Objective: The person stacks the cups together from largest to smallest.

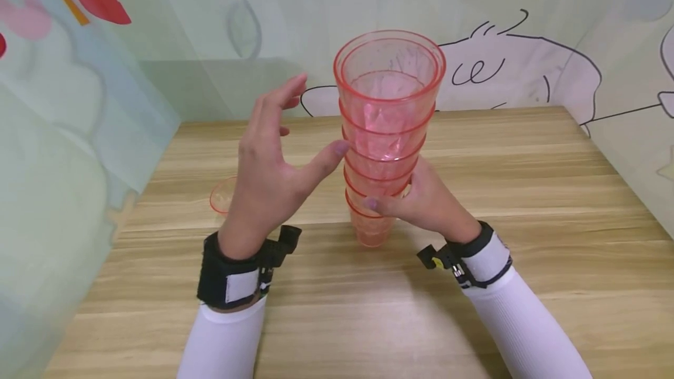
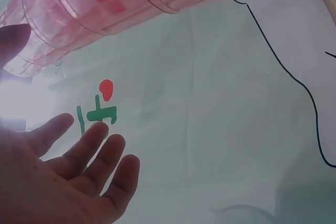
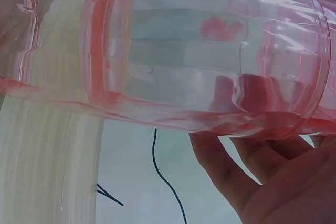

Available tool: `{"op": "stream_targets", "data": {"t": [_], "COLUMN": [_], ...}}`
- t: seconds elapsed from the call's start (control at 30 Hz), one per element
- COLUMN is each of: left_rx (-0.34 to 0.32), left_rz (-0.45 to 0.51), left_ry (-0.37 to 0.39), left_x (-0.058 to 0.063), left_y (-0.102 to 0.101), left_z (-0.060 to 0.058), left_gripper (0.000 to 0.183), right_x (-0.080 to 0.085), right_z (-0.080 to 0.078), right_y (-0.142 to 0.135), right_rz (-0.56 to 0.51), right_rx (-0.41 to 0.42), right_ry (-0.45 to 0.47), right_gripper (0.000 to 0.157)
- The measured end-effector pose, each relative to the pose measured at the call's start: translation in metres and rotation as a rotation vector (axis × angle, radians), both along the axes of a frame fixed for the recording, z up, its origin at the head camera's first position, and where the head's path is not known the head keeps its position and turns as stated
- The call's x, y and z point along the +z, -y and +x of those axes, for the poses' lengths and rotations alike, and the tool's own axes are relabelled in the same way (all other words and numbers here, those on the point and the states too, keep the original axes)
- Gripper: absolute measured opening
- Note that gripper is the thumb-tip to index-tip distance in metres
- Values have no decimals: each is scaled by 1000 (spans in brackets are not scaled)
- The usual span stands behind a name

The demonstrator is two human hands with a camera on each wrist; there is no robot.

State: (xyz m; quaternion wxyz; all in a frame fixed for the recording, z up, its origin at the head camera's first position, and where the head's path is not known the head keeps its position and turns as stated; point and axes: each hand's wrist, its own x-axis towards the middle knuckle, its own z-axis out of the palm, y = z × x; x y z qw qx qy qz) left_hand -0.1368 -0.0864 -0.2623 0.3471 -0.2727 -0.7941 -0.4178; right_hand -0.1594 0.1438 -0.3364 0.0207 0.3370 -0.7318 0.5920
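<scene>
A tall stack of nested, see-through pink plastic cups (image 1: 388, 116) stands roughly upright in the head view, rims upward. My right hand (image 1: 429, 200) grips the stack low down, its thumb across the front; in the right wrist view its fingers (image 3: 220, 161) curl behind the cups. Beside the upper part of the stack is my left hand (image 1: 274, 174), fingers spread and raised. Its thumb tip reaches the stack's left side in the head view; whether it touches, I cannot tell. Whether the stack's bottom rests on the table is also unclear.
Another clear cup with a red rim (image 1: 220, 199) is on the wooden table (image 1: 326, 309) at the left, partly hidden by my left hand. Pale printed sheeting (image 1: 200, 34) rises behind the table and along its sides.
</scene>
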Motion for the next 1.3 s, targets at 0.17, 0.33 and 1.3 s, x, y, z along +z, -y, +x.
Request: {"op": "stream_targets", "data": {"t": [0.17, 0.33, 1.3], "left_rx": [24, 38, 132], "left_rz": [-57, -56, -114], "left_ry": [-8, -22, 101], "left_x": [0, 1, 1], "left_y": [7, 10, 35], "left_z": [0, -1, 5], "left_gripper": [79, 78, 77], "right_x": [1, 1, 2], "right_z": [1, 2, 6], "right_y": [0, -1, 2], "right_rz": [-2, 5, 8], "right_rx": [0, -12, -34], "right_ry": [8, 13, 21], "right_gripper": [69, 69, 66]}}
